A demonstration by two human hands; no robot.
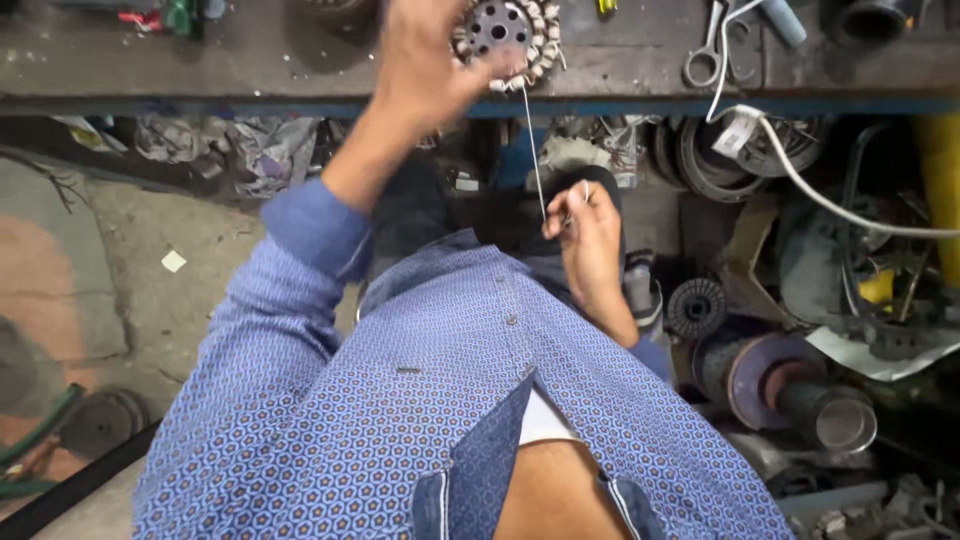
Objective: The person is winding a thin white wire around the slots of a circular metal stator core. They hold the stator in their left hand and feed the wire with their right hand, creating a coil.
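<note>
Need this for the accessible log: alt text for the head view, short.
Seen from above, a person in a blue patterned shirt holds a round wound stator at a workbench edge with the left hand, while the right hand pinches a thin taut wire running up to it. Wrenches lie on the bench; metal parts clutter the floor.

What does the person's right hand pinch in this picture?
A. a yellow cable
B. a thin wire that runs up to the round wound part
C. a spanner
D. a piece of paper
B: the right hand pinches a thin wire that runs straight up to the round wound stator, which the left hand holds at the bench edge.
</note>
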